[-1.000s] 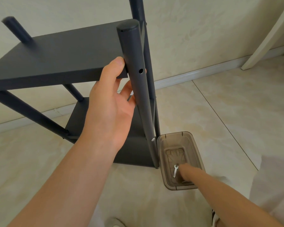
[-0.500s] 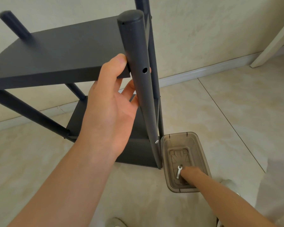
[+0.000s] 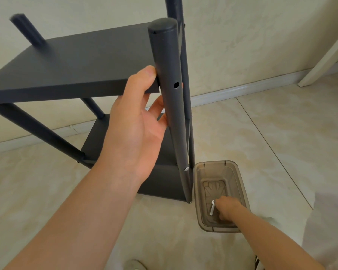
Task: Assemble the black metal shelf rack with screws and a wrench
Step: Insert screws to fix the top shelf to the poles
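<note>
Reaching with the right hand (image 3: 225, 208) down into the bin (image 3: 216, 163) at lower right, fingers (image 3: 219, 204) bent onto the wrench (image 3: 212, 207). Lies just left of those fingertips and touching them, long axis nearly up and down the frame. Pinched or merely touched: cannot tell, with the fingertips tucked under the knuckles and the brown bin wall dulling everything.

Holding with the left hand (image 3: 133, 123) at centre: thumb pressed on the front edge of the shelf (image 3: 82, 61), fingers curled round behind the post (image 3: 169, 106), one tip peeping out to its right.

Open hole (image 3: 176, 85) in the post, level with that shelf edge, facing the camera, no screw in it. Sits well above and left of the wrench, so probably a lift up and leftward for the right hand, the only free one.

One screw (image 3: 186, 169) seated low on the post, near the bin rim. No loose screws made out in the bin. Shelf's left end cut off at the frame edge; far post (image 3: 25, 28) at upper left blurred.
</note>
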`<act>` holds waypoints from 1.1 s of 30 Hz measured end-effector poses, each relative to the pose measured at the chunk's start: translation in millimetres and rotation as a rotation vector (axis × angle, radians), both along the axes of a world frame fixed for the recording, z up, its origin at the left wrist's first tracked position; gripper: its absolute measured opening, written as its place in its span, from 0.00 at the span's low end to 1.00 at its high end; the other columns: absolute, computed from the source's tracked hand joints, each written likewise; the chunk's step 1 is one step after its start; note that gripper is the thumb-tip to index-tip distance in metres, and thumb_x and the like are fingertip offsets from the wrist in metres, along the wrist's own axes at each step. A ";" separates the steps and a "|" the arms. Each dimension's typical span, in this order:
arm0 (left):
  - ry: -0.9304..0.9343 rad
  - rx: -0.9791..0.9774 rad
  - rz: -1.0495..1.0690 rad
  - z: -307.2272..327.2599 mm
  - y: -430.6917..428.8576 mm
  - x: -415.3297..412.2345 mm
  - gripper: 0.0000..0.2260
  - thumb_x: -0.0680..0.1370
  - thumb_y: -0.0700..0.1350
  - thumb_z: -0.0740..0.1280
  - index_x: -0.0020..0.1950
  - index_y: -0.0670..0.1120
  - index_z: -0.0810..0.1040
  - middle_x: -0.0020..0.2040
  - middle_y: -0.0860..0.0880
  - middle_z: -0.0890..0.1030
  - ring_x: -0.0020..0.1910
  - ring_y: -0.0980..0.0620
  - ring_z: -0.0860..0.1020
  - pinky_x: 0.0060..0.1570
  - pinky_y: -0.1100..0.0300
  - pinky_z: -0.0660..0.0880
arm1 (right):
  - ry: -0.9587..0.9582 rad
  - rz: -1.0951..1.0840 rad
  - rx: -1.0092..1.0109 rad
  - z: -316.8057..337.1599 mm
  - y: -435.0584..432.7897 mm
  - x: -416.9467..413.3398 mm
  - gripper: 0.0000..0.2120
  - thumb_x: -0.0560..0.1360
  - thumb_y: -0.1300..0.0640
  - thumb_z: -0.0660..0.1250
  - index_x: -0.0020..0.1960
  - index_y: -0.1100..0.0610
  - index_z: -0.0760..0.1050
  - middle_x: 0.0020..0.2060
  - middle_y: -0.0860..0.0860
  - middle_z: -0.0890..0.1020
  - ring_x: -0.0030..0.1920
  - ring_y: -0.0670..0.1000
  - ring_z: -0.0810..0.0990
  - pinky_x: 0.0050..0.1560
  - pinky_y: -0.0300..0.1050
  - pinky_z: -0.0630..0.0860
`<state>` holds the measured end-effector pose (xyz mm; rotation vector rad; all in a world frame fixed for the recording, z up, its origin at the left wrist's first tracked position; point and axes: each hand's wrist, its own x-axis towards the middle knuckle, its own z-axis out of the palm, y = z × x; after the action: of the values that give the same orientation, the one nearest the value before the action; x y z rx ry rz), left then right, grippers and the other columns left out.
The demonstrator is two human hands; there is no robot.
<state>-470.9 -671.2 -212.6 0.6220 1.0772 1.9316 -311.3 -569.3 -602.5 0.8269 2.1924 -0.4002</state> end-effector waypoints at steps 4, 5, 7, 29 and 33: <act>0.004 -0.012 -0.002 0.7 0.0 0.5 0.15 0.79 0.46 0.67 0.34 0.53 0.85 0.45 0.52 0.82 0.50 0.53 0.82 0.47 0.57 0.80 | 0.083 -0.059 0.004 32.5 16.3 -11.6 0.10 0.79 0.56 0.65 0.58 0.59 0.74 0.52 0.56 0.79 0.48 0.54 0.79 0.48 0.47 0.77; 0.002 -0.021 -0.001 1.2 0.0 1.1 0.15 0.79 0.46 0.67 0.34 0.53 0.85 0.45 0.52 0.82 0.49 0.53 0.82 0.47 0.57 0.80 | 0.077 -0.036 0.010 44.4 21.4 -14.0 0.07 0.79 0.57 0.66 0.53 0.60 0.74 0.49 0.55 0.79 0.44 0.53 0.78 0.47 0.46 0.76; 0.003 -0.045 0.005 2.3 -0.1 1.1 0.13 0.79 0.46 0.67 0.36 0.53 0.85 0.45 0.52 0.81 0.49 0.53 0.83 0.47 0.57 0.81 | 0.065 -0.011 0.031 73.9 34.5 -21.9 0.07 0.79 0.60 0.65 0.43 0.60 0.73 0.38 0.52 0.75 0.36 0.51 0.73 0.44 0.45 0.71; 0.058 -0.149 0.053 8.0 -3.7 -0.8 0.11 0.80 0.47 0.67 0.40 0.50 0.85 0.47 0.49 0.86 0.52 0.50 0.85 0.53 0.52 0.78 | 1.425 -0.108 -0.507 421.6 -14.1 8.7 0.04 0.73 0.54 0.70 0.39 0.47 0.80 0.32 0.47 0.79 0.32 0.45 0.74 0.36 0.40 0.73; 0.040 -0.160 0.060 7.2 -1.5 -2.3 0.08 0.80 0.47 0.67 0.45 0.47 0.84 0.47 0.48 0.86 0.52 0.49 0.85 0.56 0.51 0.79 | 1.565 -0.115 -0.412 428.9 -21.7 13.2 0.07 0.72 0.51 0.74 0.37 0.53 0.81 0.31 0.46 0.80 0.31 0.43 0.74 0.35 0.35 0.72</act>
<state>-473.2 -672.7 -205.4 0.5471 1.2751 1.8682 -298.1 -591.0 -173.6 0.3444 3.1372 -1.9893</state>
